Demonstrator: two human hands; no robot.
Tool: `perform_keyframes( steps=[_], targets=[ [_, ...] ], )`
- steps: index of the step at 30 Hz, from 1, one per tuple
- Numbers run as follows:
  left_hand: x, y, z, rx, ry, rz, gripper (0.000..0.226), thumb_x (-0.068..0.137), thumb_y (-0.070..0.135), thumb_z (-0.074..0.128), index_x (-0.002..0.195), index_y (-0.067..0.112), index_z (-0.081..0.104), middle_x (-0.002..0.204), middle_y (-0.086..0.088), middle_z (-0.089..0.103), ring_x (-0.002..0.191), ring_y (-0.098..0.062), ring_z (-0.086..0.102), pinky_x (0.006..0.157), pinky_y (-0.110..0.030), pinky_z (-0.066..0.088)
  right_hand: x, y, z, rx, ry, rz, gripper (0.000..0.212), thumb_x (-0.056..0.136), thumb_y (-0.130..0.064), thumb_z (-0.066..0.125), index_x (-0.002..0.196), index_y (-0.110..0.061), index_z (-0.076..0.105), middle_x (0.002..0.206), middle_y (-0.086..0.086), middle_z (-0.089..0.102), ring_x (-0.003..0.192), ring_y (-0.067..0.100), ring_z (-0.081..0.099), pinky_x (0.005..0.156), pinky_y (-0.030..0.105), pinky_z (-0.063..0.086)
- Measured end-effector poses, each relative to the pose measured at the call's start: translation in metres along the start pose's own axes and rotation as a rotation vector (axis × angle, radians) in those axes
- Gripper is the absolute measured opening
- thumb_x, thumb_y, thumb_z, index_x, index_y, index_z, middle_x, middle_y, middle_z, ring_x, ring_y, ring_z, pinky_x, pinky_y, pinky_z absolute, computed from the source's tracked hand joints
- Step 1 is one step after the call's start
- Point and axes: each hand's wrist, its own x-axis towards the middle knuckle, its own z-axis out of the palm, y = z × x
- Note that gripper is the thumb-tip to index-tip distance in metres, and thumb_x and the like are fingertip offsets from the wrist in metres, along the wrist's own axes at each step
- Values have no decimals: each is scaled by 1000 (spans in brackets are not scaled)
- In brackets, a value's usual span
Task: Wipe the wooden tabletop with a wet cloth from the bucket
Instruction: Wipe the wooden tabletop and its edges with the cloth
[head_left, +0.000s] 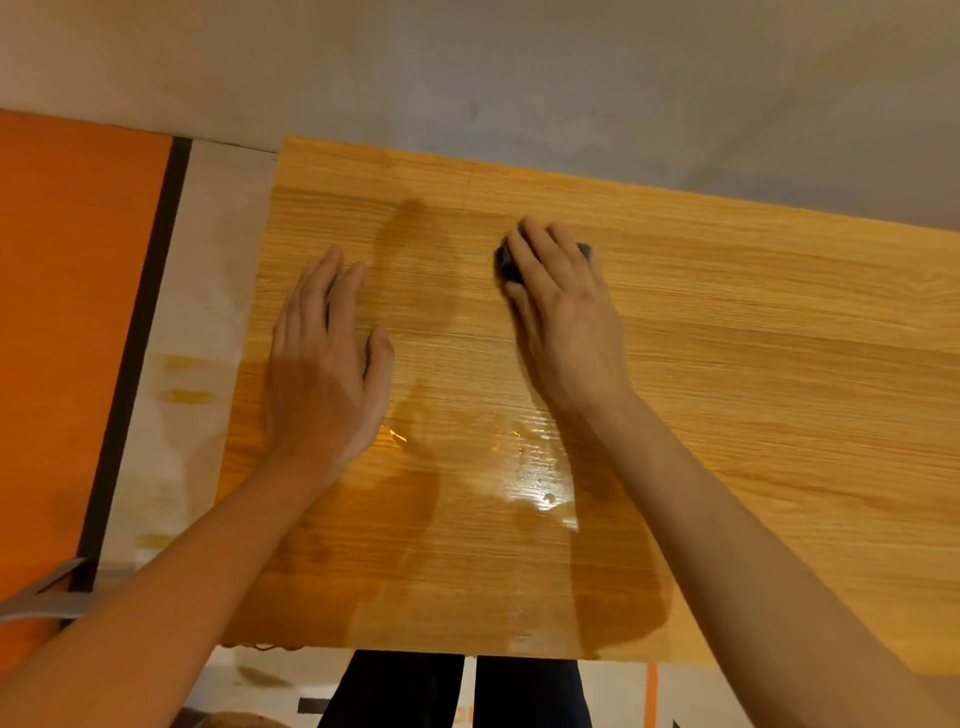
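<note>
Wiping step under way: right hand (558, 306), fingers flat, pressed dark cloth (504, 262) near tabletop (779, 364) far edge; left hand (324, 358) lay open, bracing. Next stroke probably needs the dry right side.

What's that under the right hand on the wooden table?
A dark cloth pokes out beside the fingers of the right hand, which presses it flat on the wooden tabletop. Most of the cloth is covered by the hand.

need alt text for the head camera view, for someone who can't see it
A person's right hand presses a dark cloth flat onto a wooden tabletop, while the left hand rests open beside it. A wet sheen glistens on the wood between the forearms.
</note>
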Motion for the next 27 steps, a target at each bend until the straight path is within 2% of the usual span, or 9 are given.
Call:
perform_keyframes(
  steps=[2, 7, 9, 12, 15, 19, 22, 24, 27],
  targets=[
    [1, 0, 0, 7, -2, -2, 53, 102, 26, 44, 151, 7, 39, 161, -11, 32, 149, -30, 31, 121, -45, 27, 3, 43, -17, -25, 36, 47, 44, 101, -25, 37, 143, -10, 44, 152, 10, 38, 143, 29, 29, 120, 47, 16],
    [1, 0, -2, 28, -25, -17, 53, 103, 26, 44, 153, 9, 36, 163, -9, 29, 151, -28, 27, 123, -44, 24, 12, 82, -30, -22, 229, 598, 45, 103, -21, 32, 146, -8, 38, 156, 11, 30, 146, 32, 20, 119, 47, 10],
    [1, 0, -3, 34, -36, -23, 54, 103, 26, 44, 153, 9, 35, 163, -9, 29, 152, -28, 26, 123, -45, 24, 9, 31, -9, 6, 239, 537, 45, 101, -21, 33, 143, -7, 42, 154, 12, 35, 144, 33, 24, 119, 46, 12],
    [0, 2, -4, 57, -48, -33, 54, 103, 26, 43, 153, 10, 34, 164, -8, 27, 153, -26, 23, 124, -44, 23, -13, -48, 24, 29, 178, 224, 41, 102, -21, 40, 140, -9, 48, 150, 9, 41, 143, 30, 29, 119, 46, 15],
    [0, 3, -4, 68, -51, -30, 54, 103, 28, 42, 153, 10, 34, 164, -8, 27, 153, -26, 22, 124, -42, 23, -36, -40, 11, 19, 56, 42, 42, 102, -24, 42, 142, -11, 46, 152, 7, 39, 144, 27, 29, 120, 45, 16],
    [1, 1, -2, 79, -53, -42, 54, 103, 29, 40, 154, 10, 34, 164, -8, 26, 153, -26, 22, 124, -43, 23, -79, 47, -27, 13, 145, 415, 46, 101, -23, 37, 144, -10, 42, 155, 10, 33, 145, 29, 24, 118, 51, 17],
    [1, 0, -2, 92, -61, -40, 55, 103, 30, 39, 154, 9, 33, 164, -9, 26, 153, -27, 23, 123, -44, 24, -89, 41, -26, 19, 236, 621, 49, 102, -28, 30, 146, -9, 38, 156, 10, 30, 146, 31, 20, 119, 51, 11],
    [1, 0, -3, 93, -62, -36, 55, 103, 30, 39, 154, 9, 33, 164, -9, 27, 153, -27, 24, 122, -45, 25, -80, -7, -6, 31, 230, 580, 46, 102, -25, 33, 145, -7, 40, 154, 10, 34, 145, 31, 23, 120, 46, 9],
    [2, 2, -4, 99, -66, -50, 56, 103, 31, 38, 154, 11, 32, 165, -8, 26, 153, -26, 23, 123, -44, 25, -79, -88, 26, 50, 126, 251, 43, 103, -24, 37, 142, -9, 45, 152, 8, 38, 145, 27, 26, 121, 43, 11]
  ],
)
